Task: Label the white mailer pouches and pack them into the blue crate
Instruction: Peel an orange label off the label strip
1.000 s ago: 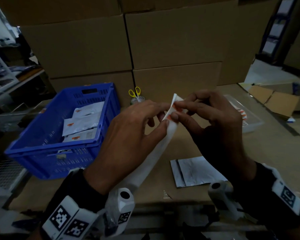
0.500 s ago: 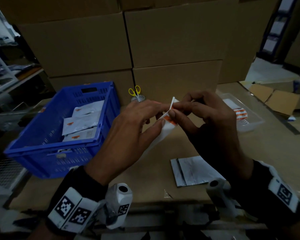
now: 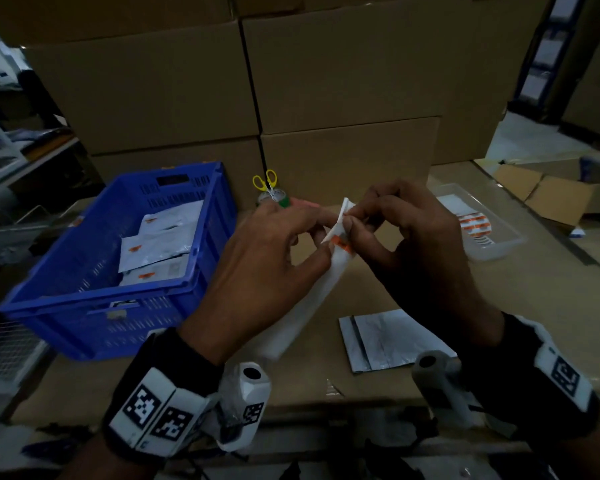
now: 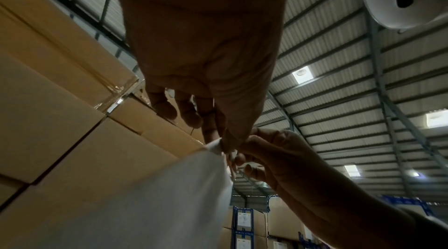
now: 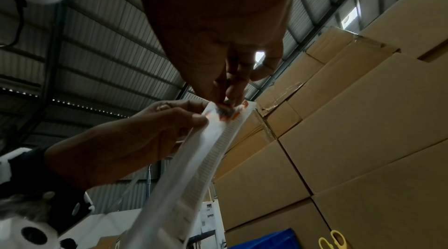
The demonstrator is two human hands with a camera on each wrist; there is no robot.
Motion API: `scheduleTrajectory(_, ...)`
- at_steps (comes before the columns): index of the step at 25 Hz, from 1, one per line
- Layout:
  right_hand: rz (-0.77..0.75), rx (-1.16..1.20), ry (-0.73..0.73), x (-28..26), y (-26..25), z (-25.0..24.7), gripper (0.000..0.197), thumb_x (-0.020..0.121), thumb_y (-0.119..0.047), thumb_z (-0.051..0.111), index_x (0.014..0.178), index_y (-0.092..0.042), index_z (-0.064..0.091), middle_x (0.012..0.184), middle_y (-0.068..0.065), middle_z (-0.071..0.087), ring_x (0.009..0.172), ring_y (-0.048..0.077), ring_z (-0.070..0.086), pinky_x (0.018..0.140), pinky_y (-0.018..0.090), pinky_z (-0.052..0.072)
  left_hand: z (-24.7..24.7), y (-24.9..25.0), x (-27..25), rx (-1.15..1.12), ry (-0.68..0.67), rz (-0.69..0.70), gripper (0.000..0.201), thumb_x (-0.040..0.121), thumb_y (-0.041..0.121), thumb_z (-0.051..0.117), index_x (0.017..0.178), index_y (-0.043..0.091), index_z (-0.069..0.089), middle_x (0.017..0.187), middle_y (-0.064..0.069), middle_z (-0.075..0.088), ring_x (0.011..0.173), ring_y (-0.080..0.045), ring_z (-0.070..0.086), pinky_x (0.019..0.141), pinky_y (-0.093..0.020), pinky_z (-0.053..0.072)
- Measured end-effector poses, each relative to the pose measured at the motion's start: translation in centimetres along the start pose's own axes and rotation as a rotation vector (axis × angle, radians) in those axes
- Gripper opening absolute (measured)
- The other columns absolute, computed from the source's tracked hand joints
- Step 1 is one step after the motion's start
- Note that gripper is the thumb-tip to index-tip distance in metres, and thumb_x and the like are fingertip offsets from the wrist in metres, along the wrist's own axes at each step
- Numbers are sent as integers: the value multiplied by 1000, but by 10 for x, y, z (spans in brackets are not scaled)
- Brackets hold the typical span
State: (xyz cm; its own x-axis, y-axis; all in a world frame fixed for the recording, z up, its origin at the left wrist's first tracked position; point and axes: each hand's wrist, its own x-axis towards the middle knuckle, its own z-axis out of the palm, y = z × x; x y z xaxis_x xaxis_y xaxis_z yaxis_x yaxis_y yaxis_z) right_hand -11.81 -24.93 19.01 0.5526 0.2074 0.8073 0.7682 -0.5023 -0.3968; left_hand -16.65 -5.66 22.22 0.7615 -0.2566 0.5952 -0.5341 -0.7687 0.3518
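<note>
I hold a white mailer pouch [image 3: 312, 292] up over the table, nearly edge-on to the head view. My left hand [image 3: 326, 237] pinches its upper end between thumb and fingers. My right hand [image 3: 352, 220] pinches the top corner, right at a small orange label [image 3: 342, 242]. In the right wrist view the right hand [image 5: 227, 102] nips the orange label [image 5: 230, 116] on the pouch [image 5: 206, 157]. In the left wrist view the left hand [image 4: 224, 143] grips the pouch [image 4: 169, 195]. The blue crate [image 3: 84, 306] stands at left and holds several labelled pouches [image 3: 163, 237].
Another white pouch [image 3: 395, 341] lies flat on the cardboard-covered table, under my right wrist. A clear tray [image 3: 499, 244] with orange labels sits at the right. Yellow-handled scissors [image 3: 265, 180] stand in a cup behind my hands. Stacked cardboard boxes [image 3: 343, 81] wall off the back.
Both hands have kept their pinch on the pouch's top corner. The pouch has twisted more edge-on, and my right fingers have shifted a little along the orange label.
</note>
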Motion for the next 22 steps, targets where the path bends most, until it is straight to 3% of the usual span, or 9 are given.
scheduleTrajectory(5,41,17,45,0,-1,1,4,90,-9,75,91,-8,72,110,3,58,93,2,52,78,8,38,7,2,8,26,34,-47,13,93,40,66,104,36,71,81,26,61,84,1,54,68,-19,40)
scheduleTrajectory(9,96,15,49,-1,7,1,7,90,-17,74,90,-12,70,117,-4,51,100,-6,49,79,11,40,13,1,12,31,65,-94,1,91,32,71,90,31,71,73,22,58,78,2,52,67,-11,33)
scheduleTrajectory(12,123,31,83,-1,14,0,8,91,-24,72,89,-18,67,117,-6,49,98,-4,51,79,22,47,18,2,16,27,80,-121,6,91,33,68,85,31,68,69,20,53,76,3,48,67,-15,31)
scheduleTrajectory(14,153,39,89,-2,16,0,8,91,-27,71,90,-19,67,116,-6,50,97,-4,50,78,21,47,22,3,19,31,66,-146,9,91,35,66,82,32,66,67,16,52,75,0,49,65,-19,32)
scheduleTrajectory(19,248,80,113,-7,22,3,15,90,-33,65,86,-18,66,114,-8,49,94,0,50,74,22,46,34,3,26,11,81,-238,15,87,28,70,73,27,65,62,9,53,73,-4,52,61,-13,32)
scheduleTrajectory(22,291,55,106,-8,31,1,14,89,-39,60,85,-26,60,113,-9,47,95,-6,48,74,13,42,42,4,31,-10,60,-254,15,88,29,69,74,27,65,61,8,54,74,-6,51,61,-14,35)
